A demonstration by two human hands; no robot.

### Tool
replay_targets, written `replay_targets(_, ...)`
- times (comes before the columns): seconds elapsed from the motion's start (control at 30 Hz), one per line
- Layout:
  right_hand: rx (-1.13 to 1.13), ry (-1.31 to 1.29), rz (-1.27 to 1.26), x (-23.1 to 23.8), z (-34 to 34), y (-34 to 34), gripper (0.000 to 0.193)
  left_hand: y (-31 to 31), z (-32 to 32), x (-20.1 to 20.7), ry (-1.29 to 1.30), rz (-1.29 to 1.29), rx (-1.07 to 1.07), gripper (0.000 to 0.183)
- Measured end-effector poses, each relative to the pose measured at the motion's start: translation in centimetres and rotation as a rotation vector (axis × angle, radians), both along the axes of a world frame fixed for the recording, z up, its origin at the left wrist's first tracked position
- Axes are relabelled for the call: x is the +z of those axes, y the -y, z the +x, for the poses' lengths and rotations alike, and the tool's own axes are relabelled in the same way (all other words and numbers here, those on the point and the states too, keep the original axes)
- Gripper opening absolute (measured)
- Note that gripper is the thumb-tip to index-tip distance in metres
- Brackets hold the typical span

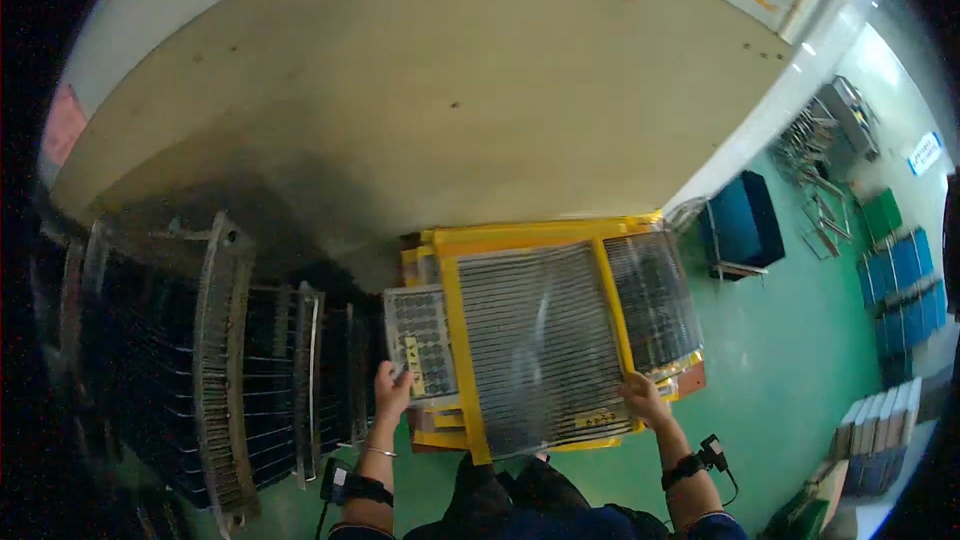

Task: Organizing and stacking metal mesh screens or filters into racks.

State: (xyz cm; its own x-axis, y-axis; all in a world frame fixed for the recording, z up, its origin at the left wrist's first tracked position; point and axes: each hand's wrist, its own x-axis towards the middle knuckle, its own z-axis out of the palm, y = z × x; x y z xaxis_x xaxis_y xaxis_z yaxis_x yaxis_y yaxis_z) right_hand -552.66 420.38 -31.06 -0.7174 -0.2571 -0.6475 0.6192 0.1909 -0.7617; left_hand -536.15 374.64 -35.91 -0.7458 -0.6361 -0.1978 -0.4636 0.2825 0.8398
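A wide flat panel [545, 340] with thin dark stripes and yellow bands lies in front of me on top of a stack. At its left side is a grey section [420, 325] with rows of dark shapes and a small yellow label. My left hand [391, 392] is closed on the outer edge of that grey section, thumb on top. My right hand [645, 398] grips the panel near the lower end of its right yellow band [612, 305]. Beyond that band lies a darker striped section [655, 295]. The undersides of both hands' grips are hidden.
More yellow-edged sheets [545, 228] show beneath the panel. Left of it stands a metal rack [215, 370] with dark slots. A large beige board [450, 90] rises behind. To the right, a blue bin [742, 225] and stacked blue crates [900, 270] stand on the green floor [765, 340].
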Motion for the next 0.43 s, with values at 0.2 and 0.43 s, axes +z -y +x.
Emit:
replay_targets(0.2, -0.048, -0.241, -0.137, 0.1, 4.3, -0.7, 0.026, -1.8, 0.2, 2.5, 0.098, 0.335, 0.268, 0.024)
replay_targets(0.43, -0.268, -0.043, 0.042, 0.3, 9.4, 7.7, 0.040, -4.0, 0.2, 4.4, -0.140, 1.157, 0.139, 0.050)
